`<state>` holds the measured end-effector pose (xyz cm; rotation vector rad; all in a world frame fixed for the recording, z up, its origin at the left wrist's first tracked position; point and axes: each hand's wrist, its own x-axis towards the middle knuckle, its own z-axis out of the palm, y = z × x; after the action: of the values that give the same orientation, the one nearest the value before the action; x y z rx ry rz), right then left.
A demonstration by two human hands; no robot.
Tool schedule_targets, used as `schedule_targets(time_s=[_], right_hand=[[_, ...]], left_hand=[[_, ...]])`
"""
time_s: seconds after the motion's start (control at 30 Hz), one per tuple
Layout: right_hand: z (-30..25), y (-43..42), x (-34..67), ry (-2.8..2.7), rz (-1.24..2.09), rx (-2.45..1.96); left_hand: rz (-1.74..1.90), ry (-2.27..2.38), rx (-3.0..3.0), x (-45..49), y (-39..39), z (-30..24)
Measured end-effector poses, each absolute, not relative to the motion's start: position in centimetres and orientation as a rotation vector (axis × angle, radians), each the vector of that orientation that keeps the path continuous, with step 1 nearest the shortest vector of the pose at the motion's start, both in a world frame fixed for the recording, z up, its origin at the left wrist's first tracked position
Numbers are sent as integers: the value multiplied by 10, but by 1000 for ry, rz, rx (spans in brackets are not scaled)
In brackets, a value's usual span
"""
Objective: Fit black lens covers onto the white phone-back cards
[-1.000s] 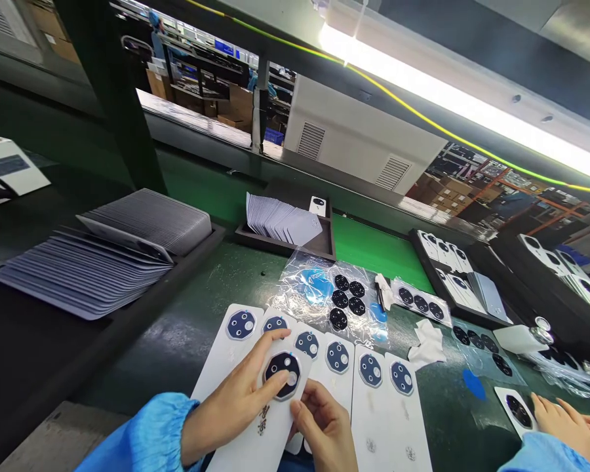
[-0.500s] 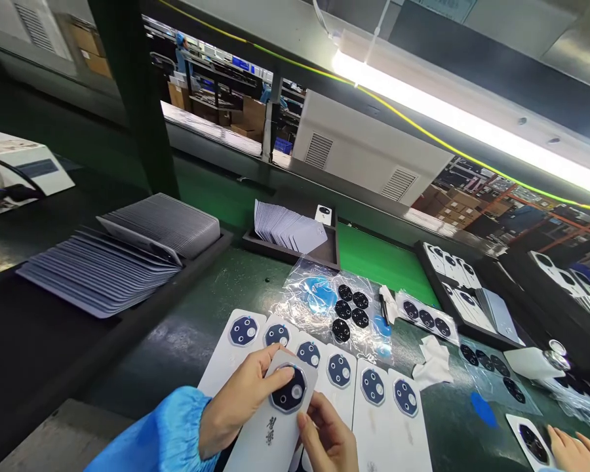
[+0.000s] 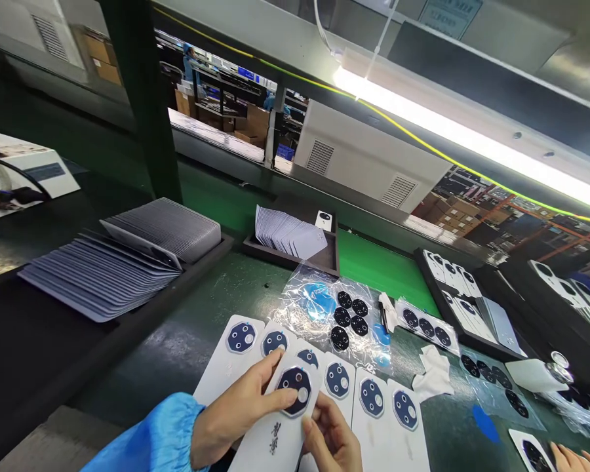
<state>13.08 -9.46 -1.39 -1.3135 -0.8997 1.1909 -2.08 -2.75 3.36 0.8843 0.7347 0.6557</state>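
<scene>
My left hand (image 3: 236,413), in a blue sleeve, grips a white phone back cover (image 3: 275,436) by its upper left edge, thumb near the dark octagonal camera lens plate (image 3: 295,391). My right hand (image 3: 332,439) holds the cover's right edge, fingers curled just below the plate. The cover is lifted over a row of several white back covers (image 3: 368,419) lying side by side on the green bench, each with a blue-filmed camera plate.
A clear bag with loose black lens plates (image 3: 349,314) lies behind the row. A black tray of stacked grey sheets (image 3: 122,262) stands at left, a smaller tray (image 3: 295,239) behind. White wipes (image 3: 432,373), trays of covers (image 3: 467,301) and another person's hand (image 3: 573,455) are at right.
The held cover has tilted and risen slightly toward me, with my right fingers shifting along its right edge. The view has dropped a little; the other person's hand has slid toward the lower right corner.
</scene>
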Motion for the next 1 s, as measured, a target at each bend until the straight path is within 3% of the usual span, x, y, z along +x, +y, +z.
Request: schedule_targets(time_s=[0.27,0.43,0.7,1.0], right_hand=[[18,-77,140,-1464,378,-1446],[30,-64,143,-1752,459,-1390],[34,-62,145,-1834,424,-1382],[42,-60,144,-1909,445,-1394]], left_hand=[[658,989,1100,-17,-42,-1],[713,1058,1189,-15,-49,-14],[535,1102,1269,-23,-47,21],[598,924,1477,-33,-51,9]])
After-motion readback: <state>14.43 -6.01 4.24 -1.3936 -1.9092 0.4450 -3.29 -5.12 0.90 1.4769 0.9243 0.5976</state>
